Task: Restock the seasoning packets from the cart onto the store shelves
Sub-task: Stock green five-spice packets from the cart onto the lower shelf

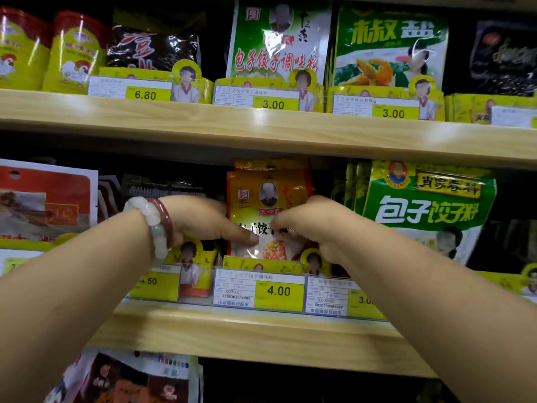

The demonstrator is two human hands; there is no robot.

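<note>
An orange seasoning packet [268,196] stands upright in a yellow display tray [261,264] on the middle shelf, above the 4.00 price tag [279,291]. More packets of the same kind stand behind it. My left hand [203,222], with bead bracelets on the wrist, grips the packet's left edge with the thumb across its front. My right hand [313,225] holds the packet's right edge, fingers curled over its front. Both hands cover the packet's middle part.
A green packet [427,210] stands to the right and a red-and-white packet [43,202] to the left on the same shelf. The wooden shelf above [261,129] carries yellow tins [72,50], a dark bag, and green packets [279,42]. More packets lie on the shelf below [130,379].
</note>
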